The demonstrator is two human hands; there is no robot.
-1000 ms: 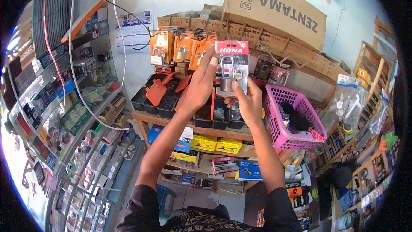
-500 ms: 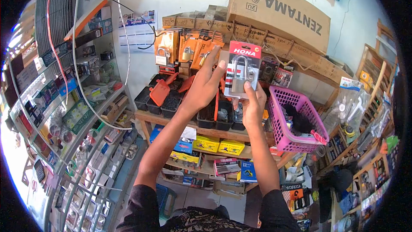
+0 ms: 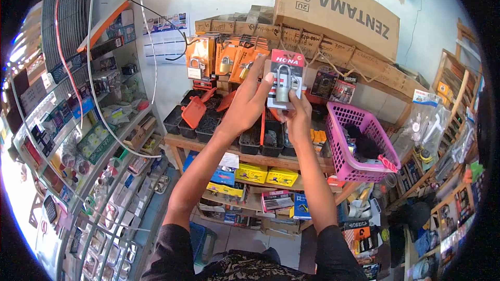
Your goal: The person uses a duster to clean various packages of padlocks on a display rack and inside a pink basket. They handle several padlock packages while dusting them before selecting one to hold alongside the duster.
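My right hand [image 3: 298, 118] grips the lower right part of a carded padlock [image 3: 284, 84], a silver lock with a long shackle on a red-topped HONA card. The thumb lies over the card's front and the other fingers are behind it. My left hand [image 3: 245, 105] is raised just left of this card, fingers stretched upward and thumb apart, its thumb tip at the card's left edge. Behind its fingertips hang orange carded padlocks [image 3: 225, 63] on a wooden rail [image 3: 239, 27].
Black bins [image 3: 204, 134] with orange lids line the wooden shelf below my hands. A pink basket [image 3: 341, 158] stands at right. A large cardboard box [image 3: 338, 13] rests above the rail. A glass display case [image 3: 112, 140] stands at left; small boxes [image 3: 251, 172] fill lower shelves.
My right hand has moved the carded padlock slightly up and left, nearer my left hand, and the card now tilts back more. My left hand stays nearly in place.
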